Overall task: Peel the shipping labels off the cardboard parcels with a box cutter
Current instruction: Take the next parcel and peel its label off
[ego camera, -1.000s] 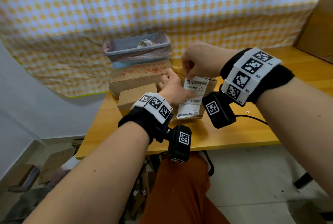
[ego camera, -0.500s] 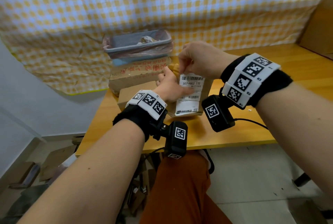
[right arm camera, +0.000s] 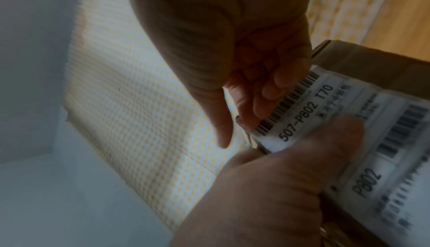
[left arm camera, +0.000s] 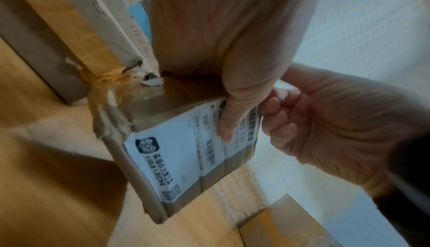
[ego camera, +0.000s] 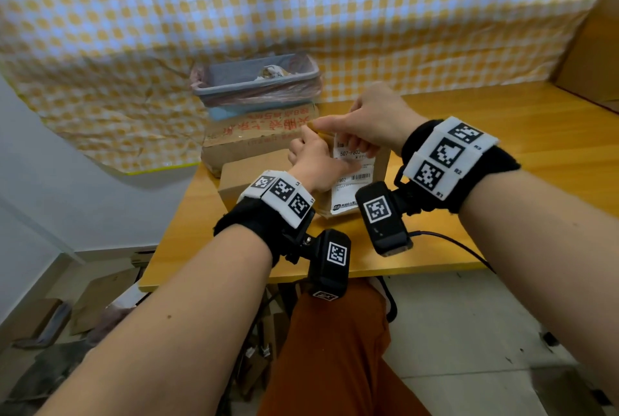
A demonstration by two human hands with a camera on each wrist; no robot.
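Note:
A small cardboard parcel stands tilted up on the table, its white shipping label facing me. My left hand grips the parcel from the left, with the thumb pressed on the label. My right hand is at the parcel's top edge. Its curled fingertips pick at the barcode end of the label, and its index finger points left. No box cutter shows in any view.
Behind the parcel a grey bin with a pink liner sits on a larger box with red writing. A plain small box lies to the left. The wooden table ends at a checked cloth wall. Cardboard scraps lie on the floor.
My right hand has come lower over the label's top edge and its index finger now sticks out to the left. My left hand keeps holding the tilted parcel.

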